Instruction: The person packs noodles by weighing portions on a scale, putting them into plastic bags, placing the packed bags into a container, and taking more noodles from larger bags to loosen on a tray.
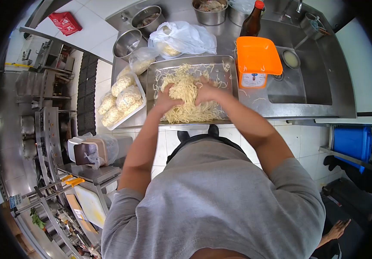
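Note:
A heap of pale yellow noodles (185, 93) lies in a wide metal tray (153, 71) on the steel counter, with loose strands scattered toward its back and right. My left hand (167, 102) is at the left of the heap, its fingers curled into the strands. From the right side, my right hand (206, 92) grips the noodles too, its fingertips partly hidden among them. Bagged portions of noodles (129, 97) fill a white tray (141, 105) just left of the metal one. To the right stands an orange kitchen scale (251, 80) with an orange pan (259, 54).
Behind the tray are a white plastic bag (190, 36), metal pots (147, 19) and a brown bottle (251, 23) with a red cap. A sink (298, 93) holding a small bowl (290, 59) is at the right. Another person's hand (339, 229) shows at the lower right.

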Motion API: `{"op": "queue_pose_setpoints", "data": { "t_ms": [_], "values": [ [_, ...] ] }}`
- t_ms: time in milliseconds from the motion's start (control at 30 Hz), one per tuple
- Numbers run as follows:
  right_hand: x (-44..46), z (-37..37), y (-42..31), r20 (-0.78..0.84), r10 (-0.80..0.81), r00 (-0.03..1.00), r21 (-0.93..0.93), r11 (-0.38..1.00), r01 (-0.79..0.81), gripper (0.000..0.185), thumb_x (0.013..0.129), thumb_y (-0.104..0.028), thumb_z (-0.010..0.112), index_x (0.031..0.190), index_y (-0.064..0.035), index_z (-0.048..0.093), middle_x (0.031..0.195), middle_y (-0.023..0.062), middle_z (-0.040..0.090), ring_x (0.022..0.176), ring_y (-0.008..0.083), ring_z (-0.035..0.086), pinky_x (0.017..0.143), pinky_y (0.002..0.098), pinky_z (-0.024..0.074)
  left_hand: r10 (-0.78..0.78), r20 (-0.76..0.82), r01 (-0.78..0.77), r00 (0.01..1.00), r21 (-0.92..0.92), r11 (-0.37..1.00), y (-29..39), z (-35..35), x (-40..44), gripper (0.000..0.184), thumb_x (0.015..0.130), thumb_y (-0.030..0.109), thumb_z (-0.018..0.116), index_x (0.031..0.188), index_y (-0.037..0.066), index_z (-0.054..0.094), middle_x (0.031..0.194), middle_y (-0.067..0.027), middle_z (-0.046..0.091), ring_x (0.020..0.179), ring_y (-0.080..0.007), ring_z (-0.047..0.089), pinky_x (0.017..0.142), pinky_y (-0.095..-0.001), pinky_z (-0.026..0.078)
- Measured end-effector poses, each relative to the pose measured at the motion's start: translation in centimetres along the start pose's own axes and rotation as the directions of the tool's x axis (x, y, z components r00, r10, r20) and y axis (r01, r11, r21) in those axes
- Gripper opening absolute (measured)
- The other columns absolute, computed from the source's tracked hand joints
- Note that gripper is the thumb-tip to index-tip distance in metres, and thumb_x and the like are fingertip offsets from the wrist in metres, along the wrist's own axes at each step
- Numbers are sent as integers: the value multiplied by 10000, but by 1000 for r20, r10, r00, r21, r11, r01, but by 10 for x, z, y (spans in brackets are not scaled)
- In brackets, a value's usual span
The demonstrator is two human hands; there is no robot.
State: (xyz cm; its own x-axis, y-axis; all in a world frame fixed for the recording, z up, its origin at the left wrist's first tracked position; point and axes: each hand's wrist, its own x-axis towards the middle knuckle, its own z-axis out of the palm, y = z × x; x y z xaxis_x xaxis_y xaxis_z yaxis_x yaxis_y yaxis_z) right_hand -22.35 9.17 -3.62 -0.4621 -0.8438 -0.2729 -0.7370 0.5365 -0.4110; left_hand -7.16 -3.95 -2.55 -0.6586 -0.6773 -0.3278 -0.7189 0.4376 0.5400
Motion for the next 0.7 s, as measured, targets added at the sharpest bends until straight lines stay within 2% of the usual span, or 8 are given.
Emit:
{"op": "queue_pose_setpoints", "data": {
  "t_ms": [133,233,300,367,467,567,667,700],
  "values": [
    [29,-5,-9,147,-97,984,140,987,76,727,539,-270,797,1202,-95,555,1269,226,487,1095,361,537,872,395,478,-59,-27,38,998,-503,864,-31,10,27,713,623,82,770,1270,39,473,1145,-181,588,983,-250,604,839,-308,480],
    [12,-54,-14,-82,-180,980,399,896,197,567,608,-243,759,1120,-67,591,1067,215,604,935,354,604,787,417,494,45,-326,-209,944,-490,846,-29,-13,28,659,625,-5,732,1231,-27,475,959,-132,660,861,-194,630,761,-281,496],
    [-7,-92,-22,-220,-190,957,382,886,264,464,687,-188,696,1120,-63,587,949,209,628,873,350,615,775,413,491,55,-332,-242,942,-553,797,-16,-42,14,575,656,-14,701,1194,4,498,990,-139,661,851,-234,648,748,-306,501],
    [-17,-113,-26,-291,-247,924,317,887,337,384,748,-130,633,1123,-66,586,895,207,642,831,348,620,759,405,489,303,-363,-365,881,-118,923,-15,-64,4,509,694,-18,645,1184,46,521,1008,-160,658,841,-298,654,743,-335,499],
    [-22,-134,-23,-199,-349,916,297,869,395,365,814,-30,535,1170,-97,579,923,206,644,808,313,635,704,376,485,328,-311,-354,892,-29,935,11,-83,-15,425,723,-7,591,1141,67,566,1013,-178,651,865,-343,642,759,-354,488],
    [-16,-139,2,-144,-396,907,534,740,408,387,820,-113,592,1205,-149,582,1016,143,652,880,289,608,795,331,493,321,-228,-360,919,-159,919,20,-93,-32,385,738,37,590,1122,61,589,1091,-179,629,1020,-328,599,840,-363,471],
    [6,-116,19,20,-298,954,409,874,264,533,741,-128,662,1257,-181,541,1190,147,580,983,275,589,828,360,491,479,-85,-473,874,-377,796,-8,-89,-20,486,728,94,655,1203,87,555,1270,-187,519,1187,-313,493,939,-369,428],
    [11,-87,24,-69,-285,956,259,920,293,584,711,-132,678,1273,-167,522,1229,161,544,1011,283,580,836,371,489,412,-102,-423,905,-296,856,-11,-79,-13,527,708,119,683,1217,92,549,1316,-183,468,1213,-311,465,959,-371,414]
  ]
}}
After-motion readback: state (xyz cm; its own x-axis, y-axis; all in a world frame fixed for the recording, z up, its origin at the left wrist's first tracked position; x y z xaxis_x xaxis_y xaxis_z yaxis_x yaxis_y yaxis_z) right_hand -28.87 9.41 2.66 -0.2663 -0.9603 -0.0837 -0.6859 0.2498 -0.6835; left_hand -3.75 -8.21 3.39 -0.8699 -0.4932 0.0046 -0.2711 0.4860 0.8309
